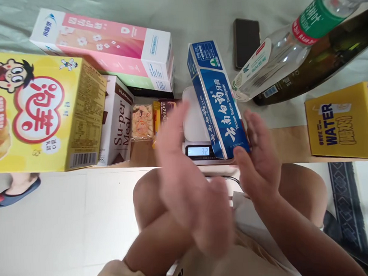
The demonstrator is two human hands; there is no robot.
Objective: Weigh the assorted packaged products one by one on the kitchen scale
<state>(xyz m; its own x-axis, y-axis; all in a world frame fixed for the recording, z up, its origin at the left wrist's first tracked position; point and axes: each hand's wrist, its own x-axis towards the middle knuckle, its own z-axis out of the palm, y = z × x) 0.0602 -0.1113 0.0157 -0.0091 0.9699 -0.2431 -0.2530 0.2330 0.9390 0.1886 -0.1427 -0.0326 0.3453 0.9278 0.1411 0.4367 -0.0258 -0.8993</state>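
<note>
A blue Yunnan Baiyao toothpaste box [223, 95] is tilted over a small digital scale [192, 131], hiding the right part of its white plate. My right hand [261, 159] grips the box at its lower right corner, thumb at the near end and fingers along the right side. The scale's lit display [198, 151] seems to read 32. Smeared by motion, my left hand [189, 182] is in front of the scale, to the left of the box. Its fingers look stretched out, with nothing seen in them.
On the left stand a yellow snack box [39, 111], a Su-per Meal box [117, 120], stacked pink boxes [106, 39] and small packets [142, 121]. A phone [247, 41], clear bottle [274, 56], dark bottle [315, 63] and yellow WATER box [338, 123] are on the right.
</note>
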